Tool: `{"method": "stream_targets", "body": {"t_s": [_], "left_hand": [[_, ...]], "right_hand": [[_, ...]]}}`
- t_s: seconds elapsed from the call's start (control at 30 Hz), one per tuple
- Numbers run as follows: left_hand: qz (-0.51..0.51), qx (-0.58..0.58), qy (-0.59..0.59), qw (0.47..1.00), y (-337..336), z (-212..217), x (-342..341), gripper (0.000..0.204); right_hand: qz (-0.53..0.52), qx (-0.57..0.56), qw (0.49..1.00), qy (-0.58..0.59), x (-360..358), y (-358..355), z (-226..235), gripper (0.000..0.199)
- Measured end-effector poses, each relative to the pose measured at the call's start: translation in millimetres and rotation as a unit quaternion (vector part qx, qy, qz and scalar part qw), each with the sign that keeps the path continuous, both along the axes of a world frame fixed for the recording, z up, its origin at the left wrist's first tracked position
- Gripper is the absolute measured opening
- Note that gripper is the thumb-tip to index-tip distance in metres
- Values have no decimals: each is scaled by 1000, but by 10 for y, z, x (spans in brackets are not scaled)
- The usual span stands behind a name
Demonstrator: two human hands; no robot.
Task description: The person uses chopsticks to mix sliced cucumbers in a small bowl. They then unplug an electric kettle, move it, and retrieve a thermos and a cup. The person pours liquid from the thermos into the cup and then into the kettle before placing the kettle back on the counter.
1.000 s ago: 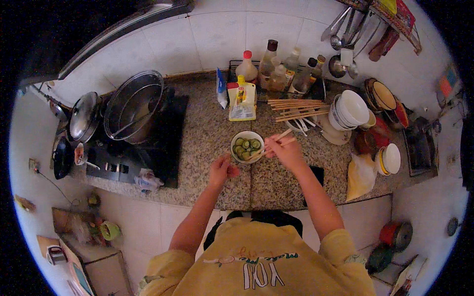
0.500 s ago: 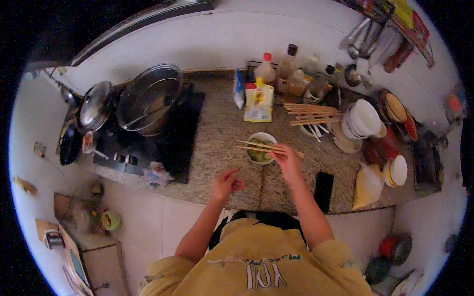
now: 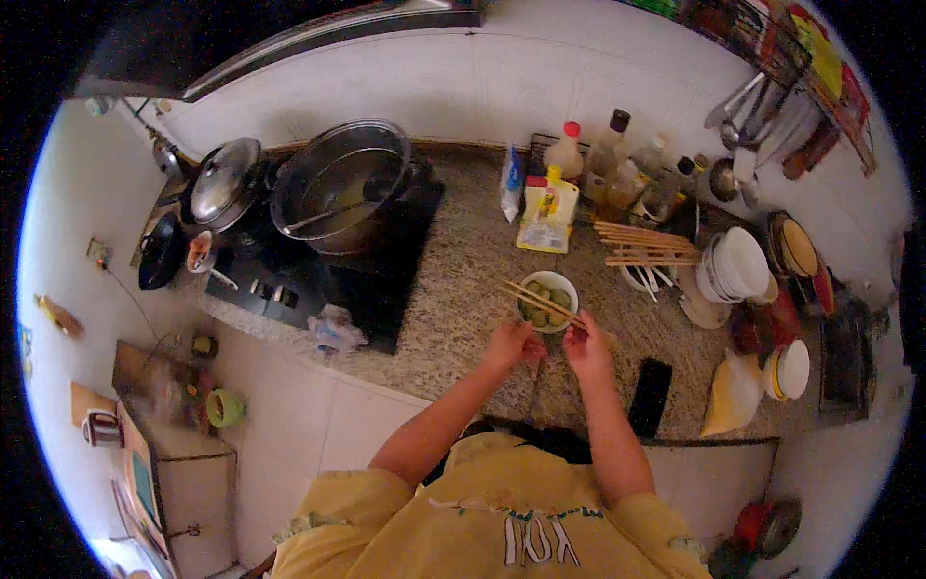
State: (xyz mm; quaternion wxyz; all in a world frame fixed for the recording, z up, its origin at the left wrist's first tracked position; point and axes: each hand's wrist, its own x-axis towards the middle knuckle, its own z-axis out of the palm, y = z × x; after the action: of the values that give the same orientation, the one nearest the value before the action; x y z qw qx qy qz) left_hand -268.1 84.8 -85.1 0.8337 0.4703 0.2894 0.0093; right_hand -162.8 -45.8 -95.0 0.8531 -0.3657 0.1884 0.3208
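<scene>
Head view: just right of centre, a small bowl (image 3: pixel 547 300) of green slices is kept on the desk (image 3: pixel 453 289), steadied by the left hand (image 3: pixel 513 342), while chopsticks (image 3: pixel 540 302) are gripped across it by the right hand (image 3: pixel 585 347).

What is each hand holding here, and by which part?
Right hand grips chopsticks near their upper end. Left hand touches the small bowl at its near rim.
</scene>
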Motion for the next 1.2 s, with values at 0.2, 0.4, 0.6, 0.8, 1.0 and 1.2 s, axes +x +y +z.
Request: {"method": "stream_targets", "body": {"t_s": [0.2,0.4,0.6,0.8,1.0,1.2], "left_hand": [[77,-24,-6,997,-17,-294,60,46],[98,-65,2,993,0,-114,32,48],[54,-19,-2,998,47,3,-88,43],[72,99,-56,991,278,-353,-530,32],[107,421,55,899,563,203,-977,11],[185,681,20,708,769,-125,-1066,12]], "right_hand": [[-80,66,993,48,-79,4,23,10],[-114,69,990,38,-91,9,-60,9],[-71,62,996,4,22,-44,-197,13],[-35,9,998,52,-153,-151,-35,14],[134,-226,956,-132,-545,-612,142,21],[189,-538,678,-463,-831,-794,508,42]]}}
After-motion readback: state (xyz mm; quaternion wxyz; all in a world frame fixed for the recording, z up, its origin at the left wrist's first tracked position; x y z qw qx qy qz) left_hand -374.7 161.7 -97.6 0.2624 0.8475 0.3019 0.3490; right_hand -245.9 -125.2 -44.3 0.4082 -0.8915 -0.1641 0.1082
